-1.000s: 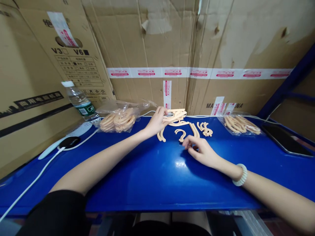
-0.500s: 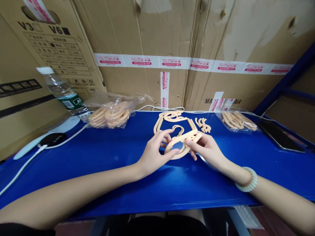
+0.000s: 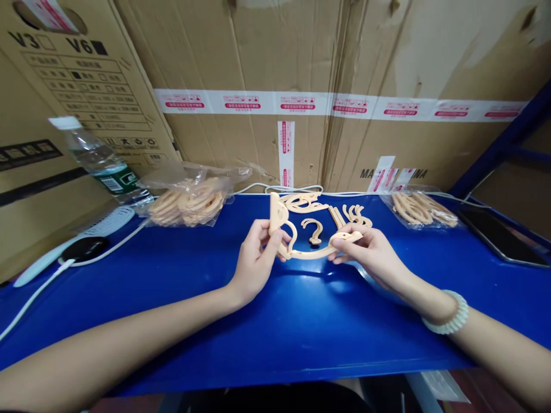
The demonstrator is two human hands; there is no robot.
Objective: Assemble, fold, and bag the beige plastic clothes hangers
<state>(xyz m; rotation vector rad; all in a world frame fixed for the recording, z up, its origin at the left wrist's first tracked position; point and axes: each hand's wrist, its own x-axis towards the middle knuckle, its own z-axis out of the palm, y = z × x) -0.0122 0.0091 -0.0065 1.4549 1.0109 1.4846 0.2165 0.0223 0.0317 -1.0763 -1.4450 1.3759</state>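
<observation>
Between my hands, above the blue table (image 3: 275,321), is a beige folding clothes hanger (image 3: 312,253) opened into a wide curve. My left hand (image 3: 253,261) is closed on its left arm, which stands up. The right end is pinched in my right hand (image 3: 370,249), with the thumb on top. Just beyond the hanger lies a loose hook (image 3: 317,232) of the same colour. More hanger pieces (image 3: 303,202) rest behind it, straight strips (image 3: 336,217) lie to their right, and several curved hooks (image 3: 356,215) are grouped beside these.
Bagged beige pieces (image 3: 189,202) lie at the left and another bag (image 3: 422,207) at the right. A water bottle (image 3: 105,166), a pale blue hairbrush (image 3: 103,223), a black device (image 3: 86,248) with a white cable and a phone (image 3: 505,235) stand around. Cardboard (image 3: 241,149) walls the back.
The folded hanger has been spread open. My left hand has moved left with one arm of it, and my right hand has shifted slightly right with the other end.
</observation>
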